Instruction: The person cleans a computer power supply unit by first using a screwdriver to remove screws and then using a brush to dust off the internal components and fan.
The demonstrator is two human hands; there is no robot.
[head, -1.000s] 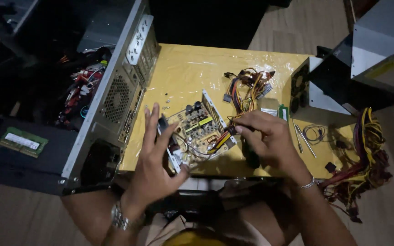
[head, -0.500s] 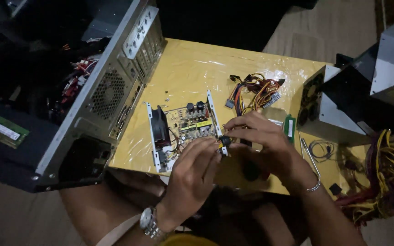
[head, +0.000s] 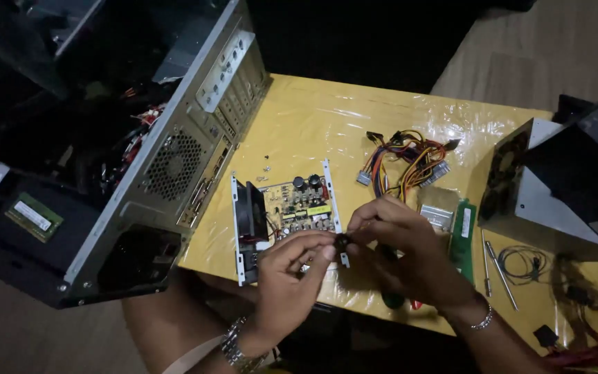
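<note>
Knob-like black part [head: 341, 242] is sitting pinched between my two hands, just over the near right corner of the opened power supply board [head: 297, 210]. I am holding it from the left with my left hand [head: 286, 277], thumb and forefinger pressed together on it, and my right hand [head: 403, 249] is pinching the same part from the other side; what exactly the part is, I cannot tell. The board is lying in its metal tray on the yellow table [head: 313, 118], a small black fan [head: 250, 211] standing at its left edge. A bundle of coloured wires [head: 406, 156] is lying beyond my right hand, a green memory stick [head: 463, 232] just beside it. The open computer case [head: 174, 152] is resting to the left, tilted.
</note>
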